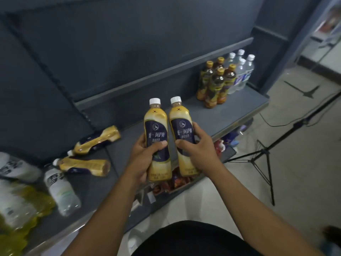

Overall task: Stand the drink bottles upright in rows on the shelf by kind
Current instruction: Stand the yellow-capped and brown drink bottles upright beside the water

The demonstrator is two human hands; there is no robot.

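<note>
- My left hand [145, 159] grips one milk tea [157, 139], my right hand [197, 150] another [182, 137], mid-frame, above the shelf [239, 108].
- Full, probably heavy; slick labels, so I hold mid-body.

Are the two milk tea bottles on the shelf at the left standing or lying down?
Lying down. Both milk tea bottles rest on their sides on the shelf.
</note>
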